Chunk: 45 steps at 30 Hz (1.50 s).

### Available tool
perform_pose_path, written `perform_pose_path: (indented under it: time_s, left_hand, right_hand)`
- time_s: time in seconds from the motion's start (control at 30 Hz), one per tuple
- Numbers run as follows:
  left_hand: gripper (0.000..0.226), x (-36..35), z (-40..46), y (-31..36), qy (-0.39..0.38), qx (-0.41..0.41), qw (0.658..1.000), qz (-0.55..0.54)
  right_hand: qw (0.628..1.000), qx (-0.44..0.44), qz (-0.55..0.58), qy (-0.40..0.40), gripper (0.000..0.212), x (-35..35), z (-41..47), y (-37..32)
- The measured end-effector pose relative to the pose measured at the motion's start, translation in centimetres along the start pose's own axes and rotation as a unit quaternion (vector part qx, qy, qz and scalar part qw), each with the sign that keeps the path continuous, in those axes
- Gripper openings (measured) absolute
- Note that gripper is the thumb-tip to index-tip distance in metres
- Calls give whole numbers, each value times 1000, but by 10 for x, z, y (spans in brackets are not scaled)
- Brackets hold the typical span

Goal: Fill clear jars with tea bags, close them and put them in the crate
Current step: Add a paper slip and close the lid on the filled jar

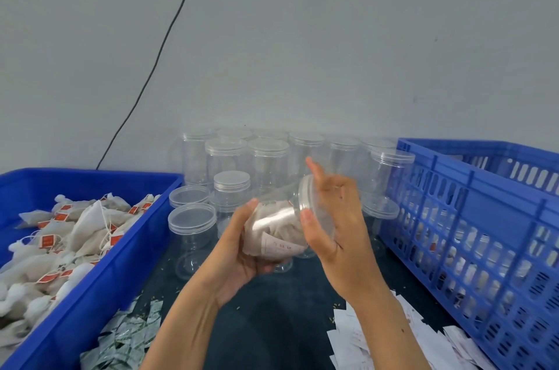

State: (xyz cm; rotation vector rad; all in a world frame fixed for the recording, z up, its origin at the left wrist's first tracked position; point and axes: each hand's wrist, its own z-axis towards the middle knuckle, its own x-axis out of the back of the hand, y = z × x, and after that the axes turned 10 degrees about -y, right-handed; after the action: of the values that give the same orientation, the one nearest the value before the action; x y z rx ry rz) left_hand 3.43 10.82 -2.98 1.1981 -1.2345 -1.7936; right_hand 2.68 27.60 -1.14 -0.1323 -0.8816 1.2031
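Observation:
My left hand (pixel 239 251) grips a clear jar (pixel 276 229) lying on its side, packed with white tea bags and a paper slip. On the jar's mouth, facing right, sits its clear lid (pixel 305 197). My right hand (pixel 329 218) holds that lid between thumb and fingers, the index finger sticking up. A blue tray (pixel 99 272) at the left holds a heap of tea bags (pixel 60 236) with red tags. The blue slatted crate (pixel 472 218) stands at the right, with filled jars dimly visible through its slats.
Several empty lidded clear jars (pixel 266 163) stand against the grey wall behind my hands; two more (pixel 192 221) stand beside the tray. Small sachets (pixel 127 336) lie at the bottom left, white paper slips (pixel 378 339) at the bottom right. A black cable (pixel 157 57) runs down the wall.

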Motion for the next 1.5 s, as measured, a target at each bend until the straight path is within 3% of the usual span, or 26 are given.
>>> perform_pose_path:
  time_s: [0.2, 0.33, 0.43, 0.5, 0.6, 0.7, 0.77, 0.87, 1.07, 1.17, 1.3, 1.4, 1.5]
  left_hand:
    - [62, 9, 2, -10, -7, 145, 989, -36]
    - [50, 2, 6, -10, -1, 62, 998, -33]
    - [42, -1, 5, -6, 13, -23, 999, 29]
    - [45, 0, 4, -5, 21, -41, 998, 39]
    - [41, 3, 1, -2, 36, -25, 999, 0]
    - [47, 4, 0, -4, 14, 55, 997, -44]
    - [51, 5, 2, -7, 11, 66, 995, -70]
    - [51, 1, 3, -7, 33, 12, 999, -42]
    - [67, -9, 7, -12, 61, -130, 989, 24]
    - [67, -9, 8, -18, 62, -183, 981, 23]
    - [61, -1, 10, -22, 102, -219, 960, 139]
    - [54, -3, 12, -19, 87, -188, 970, 124]
    - [54, -1, 9, -13, 47, -93, 994, 34]
  right_hand:
    - [996, 55, -34, -59, 61, 4, -4, 11]
    - [998, -40, 36, -10, 59, -4, 0, 9]
    - [983, -145, 110, 27, 62, -12, 3, 7]
    - [974, -168, 147, 34, 65, -15, 3, 8]
    - [977, -143, 158, -9, 62, -12, 4, 4]
    - [997, -62, 38, -35, 61, -8, 0, 5]
    - [999, -13, -27, -32, 58, -9, -2, 9]
    - [1000, -15, -18, -12, 52, -11, -2, 10]
    - [990, -105, 88, 22, 44, -11, 6, 3]
    - [983, -120, 133, 36, 51, -11, 5, -1]
    - [955, -174, 234, 53, 66, -5, 7, -2]
    - [967, -131, 205, 77, 51, -6, 5, -4]
    - [991, -56, 107, 48, 45, -4, 3, -4]
